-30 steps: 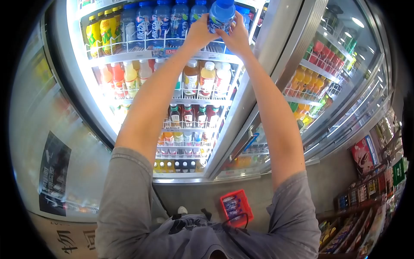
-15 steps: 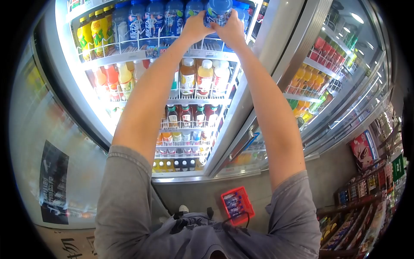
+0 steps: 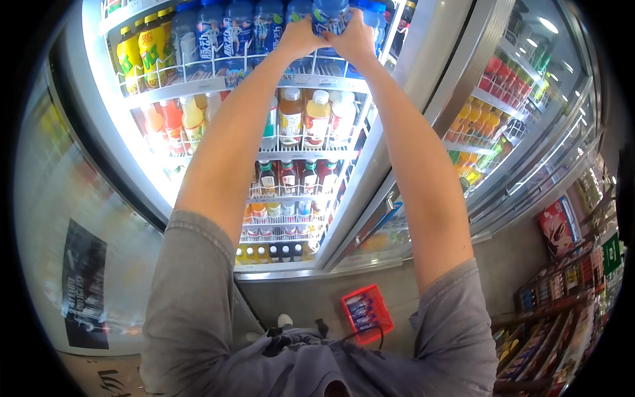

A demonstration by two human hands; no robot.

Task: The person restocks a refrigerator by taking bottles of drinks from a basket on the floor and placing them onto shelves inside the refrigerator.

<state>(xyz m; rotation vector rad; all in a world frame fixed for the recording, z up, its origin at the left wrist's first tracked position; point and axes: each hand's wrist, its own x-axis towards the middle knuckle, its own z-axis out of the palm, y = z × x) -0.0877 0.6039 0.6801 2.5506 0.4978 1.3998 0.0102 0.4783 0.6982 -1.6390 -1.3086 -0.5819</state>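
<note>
Both my hands are raised to the upper shelf of an open drinks fridge, closed around one blue drink bottle (image 3: 330, 14) whose top is cut off by the frame edge. My left hand (image 3: 303, 38) grips it from the left, fingers partly hidden behind it. My right hand (image 3: 353, 40) wraps its right side, with the thumb across the lower front. A row of similar blue bottles (image 3: 237, 30) stands on the same shelf to the left, behind a low white wire rail. More blue bottles (image 3: 376, 30) show just right of my right hand.
Yellow bottles (image 3: 129, 56) stand at the shelf's left end. Lower shelves hold juice bottles (image 3: 317, 119). The open glass door (image 3: 99, 198) is at left; a closed fridge door (image 3: 489, 126) is at right. A red basket (image 3: 380, 309) with blue-labelled items sits on the floor by my feet.
The held bottle has shifted slightly left and up in view, so its cap is now out of frame. Both hands keep their grip, and the view has moved slightly.
</note>
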